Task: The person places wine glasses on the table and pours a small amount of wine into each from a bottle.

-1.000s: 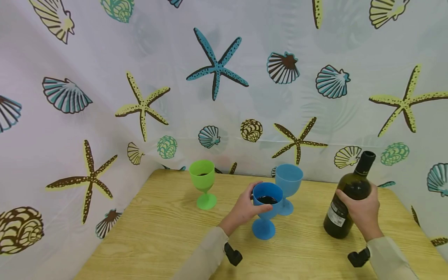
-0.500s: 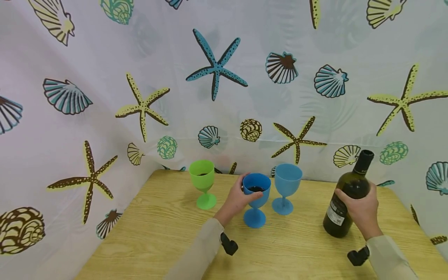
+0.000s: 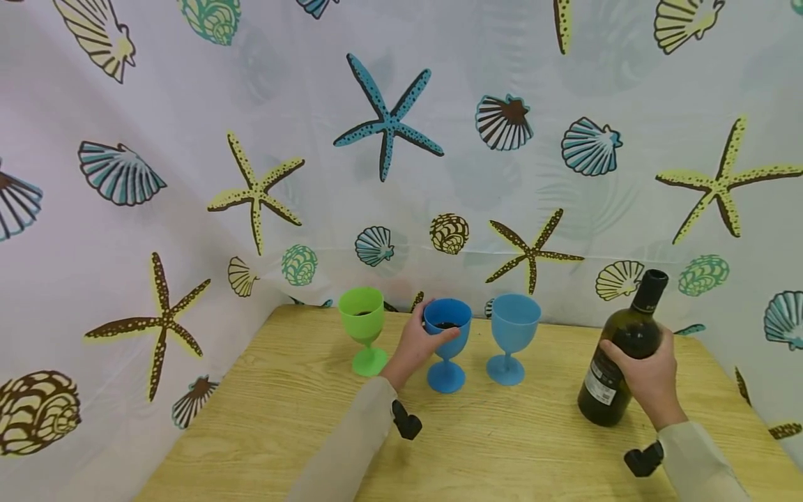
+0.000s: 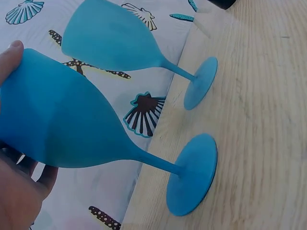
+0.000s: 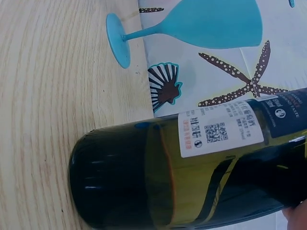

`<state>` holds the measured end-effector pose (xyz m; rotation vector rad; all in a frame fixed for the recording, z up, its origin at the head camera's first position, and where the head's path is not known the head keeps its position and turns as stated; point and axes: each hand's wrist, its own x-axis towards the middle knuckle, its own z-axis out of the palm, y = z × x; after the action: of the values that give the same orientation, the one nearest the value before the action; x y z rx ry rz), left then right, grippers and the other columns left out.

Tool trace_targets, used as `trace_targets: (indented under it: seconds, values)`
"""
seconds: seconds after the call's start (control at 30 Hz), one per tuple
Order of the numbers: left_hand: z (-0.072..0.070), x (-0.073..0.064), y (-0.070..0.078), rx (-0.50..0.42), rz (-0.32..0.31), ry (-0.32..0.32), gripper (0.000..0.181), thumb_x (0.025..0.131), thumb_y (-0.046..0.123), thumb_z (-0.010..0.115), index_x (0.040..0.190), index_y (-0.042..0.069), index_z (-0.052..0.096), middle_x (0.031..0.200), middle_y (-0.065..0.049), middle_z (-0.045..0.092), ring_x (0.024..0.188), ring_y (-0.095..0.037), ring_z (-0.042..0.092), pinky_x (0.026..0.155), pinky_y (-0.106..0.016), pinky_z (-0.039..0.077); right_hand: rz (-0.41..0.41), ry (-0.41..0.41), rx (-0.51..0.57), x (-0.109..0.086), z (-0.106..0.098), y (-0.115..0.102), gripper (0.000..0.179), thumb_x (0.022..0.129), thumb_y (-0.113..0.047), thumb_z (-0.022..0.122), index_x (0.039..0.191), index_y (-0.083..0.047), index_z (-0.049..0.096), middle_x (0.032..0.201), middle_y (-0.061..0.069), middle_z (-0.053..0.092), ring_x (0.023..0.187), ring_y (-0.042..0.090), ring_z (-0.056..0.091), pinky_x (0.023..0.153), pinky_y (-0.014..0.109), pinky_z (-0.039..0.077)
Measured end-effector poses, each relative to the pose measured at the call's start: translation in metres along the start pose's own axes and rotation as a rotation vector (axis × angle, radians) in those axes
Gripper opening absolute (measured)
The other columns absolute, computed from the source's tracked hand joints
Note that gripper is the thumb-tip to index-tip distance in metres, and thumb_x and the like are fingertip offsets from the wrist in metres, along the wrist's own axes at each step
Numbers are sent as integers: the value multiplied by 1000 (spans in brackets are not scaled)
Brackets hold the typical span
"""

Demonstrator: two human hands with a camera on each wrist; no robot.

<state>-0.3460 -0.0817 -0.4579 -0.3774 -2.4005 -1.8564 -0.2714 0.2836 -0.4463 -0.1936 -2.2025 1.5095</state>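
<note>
My left hand (image 3: 415, 346) holds the bowl of a dark blue goblet (image 3: 454, 348) with dark liquid in it, thumb across the near side. Its foot is at or just above the wood in the left wrist view; I cannot tell if it touches. To its right stands a lighter blue goblet (image 3: 514, 337), and to its left a green goblet (image 3: 364, 328) with dark liquid. My right hand (image 3: 654, 380) grips a dark green wine bottle (image 3: 632, 333) round its body. The bottle has no cap on its mouth, and its white label (image 5: 220, 128) shows in the right wrist view.
The wooden table (image 3: 502, 453) extends toward me, its back edge close behind the goblets. A white curtain (image 3: 439, 195) printed with starfish and shells hangs behind and along both sides. A black wrist camera (image 3: 406, 420) sits on the left sleeve, another (image 3: 644, 460) on the right.
My left hand has carried the dark blue goblet left and back, from in front of the lighter blue goblet to between it and the green one. Bottle and right hand stay put.
</note>
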Motion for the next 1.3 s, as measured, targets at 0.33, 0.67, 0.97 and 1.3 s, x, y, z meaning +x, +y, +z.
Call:
trace_targets:
  seconds: [0.33, 0.67, 0.97, 1.3]
  values:
    - [-8, 11, -6, 35, -38, 73, 91, 79, 41, 76, 149, 15, 25, 146, -15, 34, 131, -37, 36, 102, -55, 34, -11, 23, 12, -3, 2, 4, 89, 83, -31, 74, 146, -13, 13, 141, 18, 34, 122, 37, 39, 97, 59, 34]
    - [-16, 16, -8, 25, -34, 75, 94, 78, 42, 77, 149, 12, 24, 145, -15, 36, 131, -37, 36, 102, -56, 32, -25, 17, -18, -7, 1, 0, 90, 83, -34, 73, 146, -11, 13, 141, 20, 34, 123, 40, 38, 97, 62, 33]
    - [-17, 25, -8, 45, -12, 76, 92, 78, 43, 76, 149, 16, 23, 146, -14, 35, 131, -35, 37, 102, -54, 34, -30, 28, -15, 7, -2, -6, 83, 85, -35, 70, 144, -6, 18, 138, 20, 36, 121, 40, 40, 96, 61, 35]
    - [-10, 29, -3, 94, -29, 93, 95, 79, 42, 76, 150, 14, 20, 148, -14, 32, 133, -35, 33, 103, -54, 32, -61, 32, -22, 32, -3, -1, 80, 83, -32, 72, 143, -7, 25, 132, 14, 41, 115, 30, 45, 95, 52, 38]
